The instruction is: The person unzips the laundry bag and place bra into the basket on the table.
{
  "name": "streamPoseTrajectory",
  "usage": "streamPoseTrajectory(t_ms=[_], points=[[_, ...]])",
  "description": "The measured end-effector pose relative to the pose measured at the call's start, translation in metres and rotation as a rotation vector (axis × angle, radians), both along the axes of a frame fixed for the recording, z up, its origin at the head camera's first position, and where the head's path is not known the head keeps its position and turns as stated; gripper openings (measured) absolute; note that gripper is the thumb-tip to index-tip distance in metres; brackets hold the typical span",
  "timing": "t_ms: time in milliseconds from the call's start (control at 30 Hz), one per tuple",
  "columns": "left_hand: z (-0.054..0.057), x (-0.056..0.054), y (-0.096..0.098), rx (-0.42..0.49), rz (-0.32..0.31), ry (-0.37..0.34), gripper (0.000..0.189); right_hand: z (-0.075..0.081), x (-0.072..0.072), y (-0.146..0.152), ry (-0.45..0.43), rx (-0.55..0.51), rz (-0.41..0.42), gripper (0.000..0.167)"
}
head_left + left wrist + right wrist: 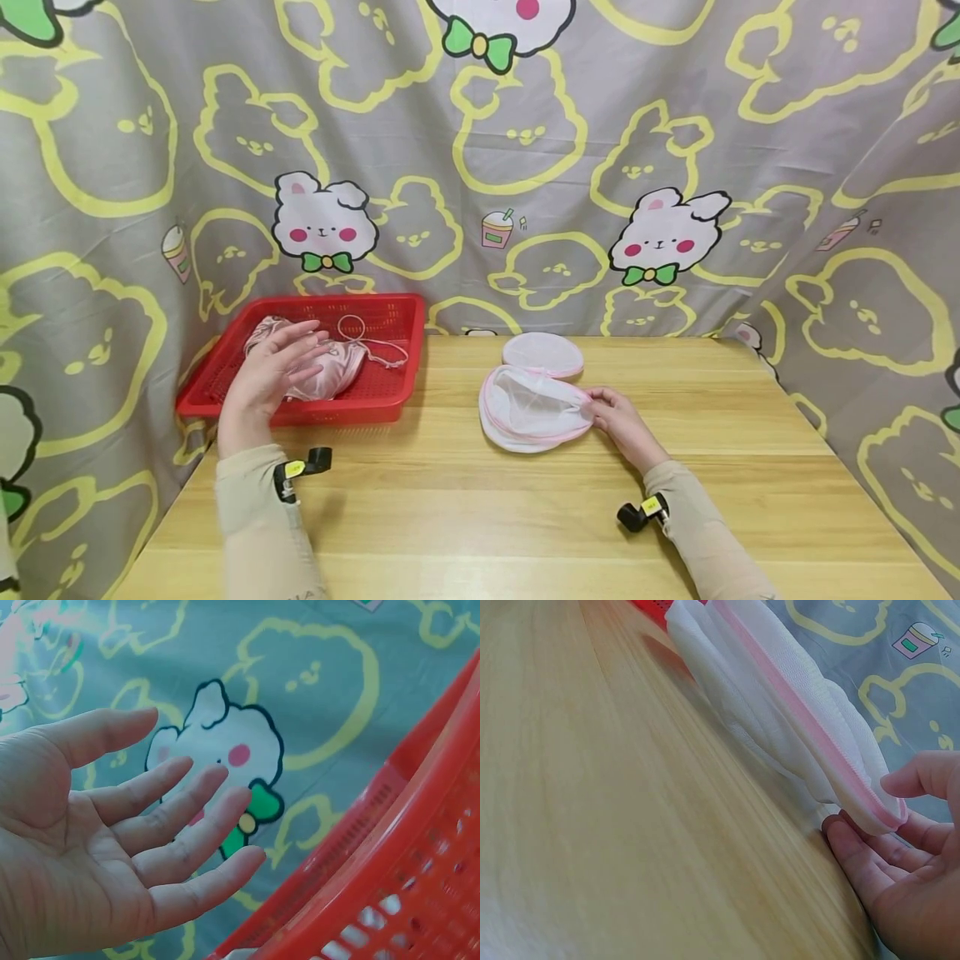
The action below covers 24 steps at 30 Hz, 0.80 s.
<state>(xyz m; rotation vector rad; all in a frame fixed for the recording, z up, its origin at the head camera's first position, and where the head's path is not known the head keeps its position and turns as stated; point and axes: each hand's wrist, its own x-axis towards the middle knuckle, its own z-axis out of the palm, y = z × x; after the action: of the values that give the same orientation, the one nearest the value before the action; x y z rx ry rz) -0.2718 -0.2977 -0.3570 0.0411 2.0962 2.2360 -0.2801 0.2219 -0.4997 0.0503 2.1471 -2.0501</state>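
A white mesh laundry bag [536, 408] with pink trim lies on the table, its round lid [543, 354] folded back behind it and its mouth facing up. My right hand [624, 425] pinches the pink rim at the bag's right side; in the right wrist view the thumb is inside the edge and the fingers [855, 851] are outside. Over the red basket [414, 367] hovers my left hand [273, 375], fingers spread and holding nothing. Below it in the basket lies a pale pink satin garment [337, 371] with a thin strap, partly hidden by the hand.
The wooden table [465, 508] runs back to a grey curtain [420, 125] printed with yellow outlines and white rabbits. The basket stands at the back left against the curtain, with raised perforated walls.
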Motion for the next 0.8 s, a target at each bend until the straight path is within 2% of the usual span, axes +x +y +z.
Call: streamPoseTrajectory(t_ms=[133, 367, 533, 667, 800], points=[[-0.001, 0.002, 0.012, 0.048, -0.004, 0.012, 0.037, -0.001, 0.001, 0.0, -0.002, 0.0, 0.003, 0.037], [-0.002, -0.003, 0.035, 0.057, 0.021, 0.005, 0.057, -0.003, 0.0, 0.001, 0.011, -0.024, 0.024, 0.039], [-0.006, -0.015, 0.061, 0.096, 0.012, -0.01, 0.056, -0.002, -0.003, 0.01, 0.04, -0.012, 0.081, 0.042], [-0.008, -0.03, 0.087, 0.019, 0.012, 0.03, 0.051, 0.001, -0.01, 0.025, 0.079, -0.026, 0.103, 0.049], [-0.006, -0.042, 0.118, -0.045, 0.032, 0.052, 0.048, 0.01, -0.017, 0.042, 0.073, -0.103, 0.046, 0.053]])
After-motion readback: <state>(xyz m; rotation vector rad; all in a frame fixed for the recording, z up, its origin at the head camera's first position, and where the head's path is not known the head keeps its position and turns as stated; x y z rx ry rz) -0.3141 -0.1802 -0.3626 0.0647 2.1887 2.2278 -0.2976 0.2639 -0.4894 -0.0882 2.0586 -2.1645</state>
